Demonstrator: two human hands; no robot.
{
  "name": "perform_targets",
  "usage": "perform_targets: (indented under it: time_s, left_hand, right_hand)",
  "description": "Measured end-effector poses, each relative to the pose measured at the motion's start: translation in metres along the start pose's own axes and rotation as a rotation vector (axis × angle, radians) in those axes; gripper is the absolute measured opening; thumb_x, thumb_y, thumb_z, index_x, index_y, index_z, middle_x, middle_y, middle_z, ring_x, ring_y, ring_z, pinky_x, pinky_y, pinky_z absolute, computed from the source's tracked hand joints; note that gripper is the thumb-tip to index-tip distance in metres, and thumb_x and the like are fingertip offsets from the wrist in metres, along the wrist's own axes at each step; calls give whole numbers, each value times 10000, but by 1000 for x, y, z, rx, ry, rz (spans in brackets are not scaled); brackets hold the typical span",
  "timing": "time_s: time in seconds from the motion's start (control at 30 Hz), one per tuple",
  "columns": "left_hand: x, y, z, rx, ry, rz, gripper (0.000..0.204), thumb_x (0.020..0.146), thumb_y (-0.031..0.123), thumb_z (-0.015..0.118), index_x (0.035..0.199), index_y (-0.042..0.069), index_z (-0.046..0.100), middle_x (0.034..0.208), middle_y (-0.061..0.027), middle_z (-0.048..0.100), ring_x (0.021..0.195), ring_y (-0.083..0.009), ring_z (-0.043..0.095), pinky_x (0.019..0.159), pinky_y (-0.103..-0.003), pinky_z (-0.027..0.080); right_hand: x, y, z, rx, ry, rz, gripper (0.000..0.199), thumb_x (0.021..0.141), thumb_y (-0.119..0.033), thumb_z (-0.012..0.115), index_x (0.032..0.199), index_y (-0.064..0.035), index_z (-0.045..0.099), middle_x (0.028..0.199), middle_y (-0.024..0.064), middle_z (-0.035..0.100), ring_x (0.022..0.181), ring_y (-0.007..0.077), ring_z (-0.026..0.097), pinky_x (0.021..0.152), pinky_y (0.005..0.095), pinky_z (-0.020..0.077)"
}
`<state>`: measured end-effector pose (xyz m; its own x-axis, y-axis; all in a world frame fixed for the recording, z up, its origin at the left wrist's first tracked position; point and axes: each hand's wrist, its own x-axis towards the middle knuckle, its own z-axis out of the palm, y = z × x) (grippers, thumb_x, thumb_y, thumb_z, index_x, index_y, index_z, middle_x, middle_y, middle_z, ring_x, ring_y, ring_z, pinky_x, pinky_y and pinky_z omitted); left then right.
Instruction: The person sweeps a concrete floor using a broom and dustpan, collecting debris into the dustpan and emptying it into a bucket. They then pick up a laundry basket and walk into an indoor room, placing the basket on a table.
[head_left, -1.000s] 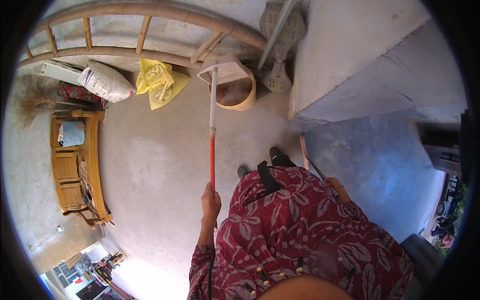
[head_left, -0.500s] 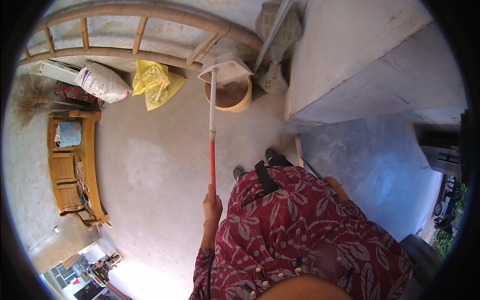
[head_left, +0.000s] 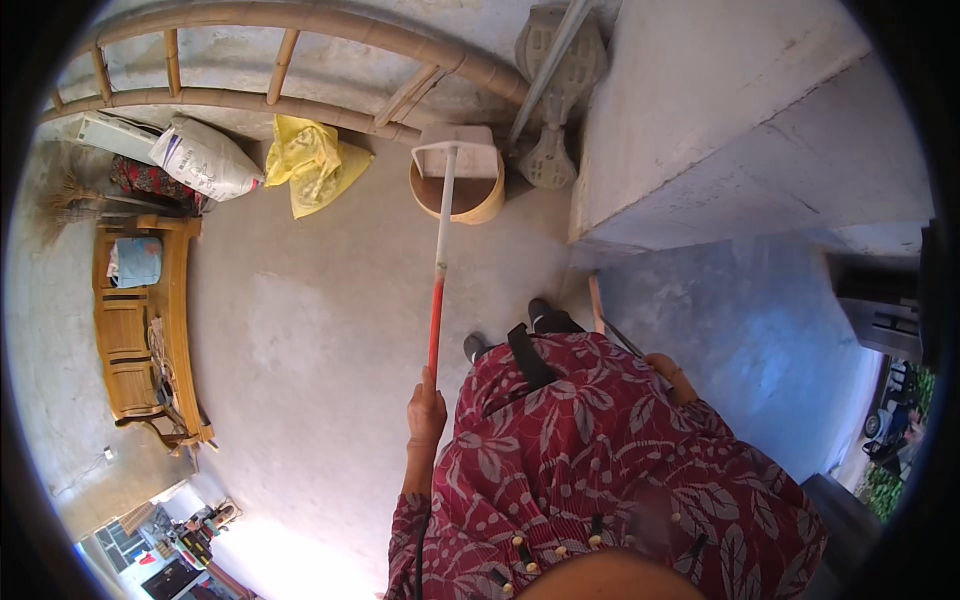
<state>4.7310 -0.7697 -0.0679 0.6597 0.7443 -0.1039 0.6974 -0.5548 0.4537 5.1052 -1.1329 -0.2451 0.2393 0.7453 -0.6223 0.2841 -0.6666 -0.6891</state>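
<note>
Squeezing firmly with the left grip (head_left: 427,412) around the red handle (head_left: 437,310) seems good; ahead of this grip, the dustpan (head_left: 475,160) is over the bucket (head_left: 484,209), best kept inside the bucket's rim. Farther right, the right grip (head_left: 670,375), curled around a dark stick (head_left: 625,340), should hold it well aside.

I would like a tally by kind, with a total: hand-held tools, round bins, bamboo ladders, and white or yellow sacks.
Hand-held tools: 2 (dustpan, dark-handled tool)
Round bin: 1
Bamboo ladder: 1
Sacks: 2 (white sack, yellow sack)
Total: 6
</note>
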Motion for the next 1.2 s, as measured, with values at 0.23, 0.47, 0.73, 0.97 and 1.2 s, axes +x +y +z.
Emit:
perform_targets:
  time_s: [0.23, 0.47, 0.73, 0.97, 1.2]
  left_hand:
    - [-23, 1, -14, -59, 68, -30, 504, 719, -52, 480, 1212, -42, 373, 676, -172, 497, 556, -328, 516, 481, -407, 422]
    - [-20, 24, -22, -155, 135, -9, 506, 716, -69, 471, 1212, -48, 376, 680, -167, 503, 552, -310, 514, 486, -386, 429]
    - [-18, 19, 2, -36, 82, -24, 504, 731, -46, 471, 1224, -35, 367, 690, -161, 498, 555, -313, 516, 477, -400, 427]
    - [-16, 28, -10, -79, 121, 8, 506, 731, -39, 476, 1226, -30, 368, 692, -157, 493, 552, -317, 515, 475, -402, 430]
    - [-17, 20, 9, 19, 88, -8, 521, 730, -36, 478, 1235, -29, 351, 704, -164, 502, 553, -327, 515, 472, -407, 425]
  right_hand:
    - [-2, -5, -8, 61, -37, 8, 211, 666, -40, 416, 514, -120, 294, 507, 21, 218, 466, 137, 151, 486, 321, 199]
    - [3, 13, -4, -172, -186, 227, 180, 746, -118, 528, 875, -59, 640, 890, 119, 602, 782, 286, 547, 734, 383, 428]
    - [-9, -22, -24, 21, -70, 58, 88, 709, -45, 446, 629, -78, 434, 621, 55, 384, 559, 187, 332, 565, 342, 316]
    - [-11, -32, -31, 206, -111, 70, 225, 655, -44, 432, 498, -105, 282, 490, 18, 240, 448, 133, 189, 479, 313, 227]
    - [-6, -13, -26, 29, -120, 78, 85, 660, -51, 456, 610, -89, 398, 611, 45, 353, 523, 167, 285, 529, 328, 279]
